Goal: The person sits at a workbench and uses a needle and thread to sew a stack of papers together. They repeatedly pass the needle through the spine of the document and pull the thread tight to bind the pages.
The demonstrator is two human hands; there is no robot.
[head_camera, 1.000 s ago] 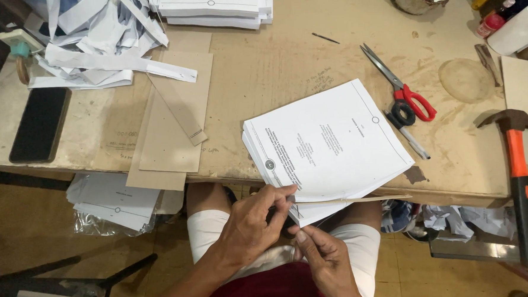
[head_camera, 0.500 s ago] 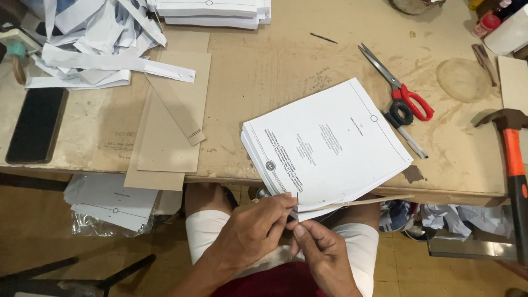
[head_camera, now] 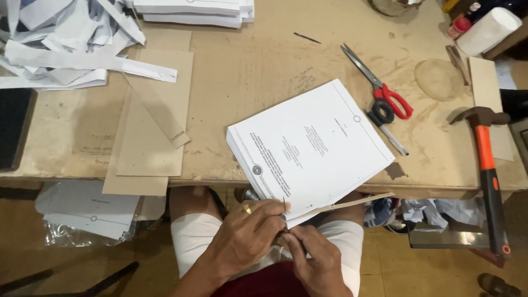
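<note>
Both hands (head_camera: 280,243) pinched at paper stack's (head_camera: 308,146) overhanging near edge.

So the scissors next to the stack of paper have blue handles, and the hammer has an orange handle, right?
Not quite. In the head view the scissors beside the stack of paper have one red handle and one black handle, not blue ones. The hammer does have an orange handle.

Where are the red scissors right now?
In the head view, the red-handled scissors lie on the table, right of middle, just past the top right corner of the white paper stack and left of the orange-handled hammer.
</note>
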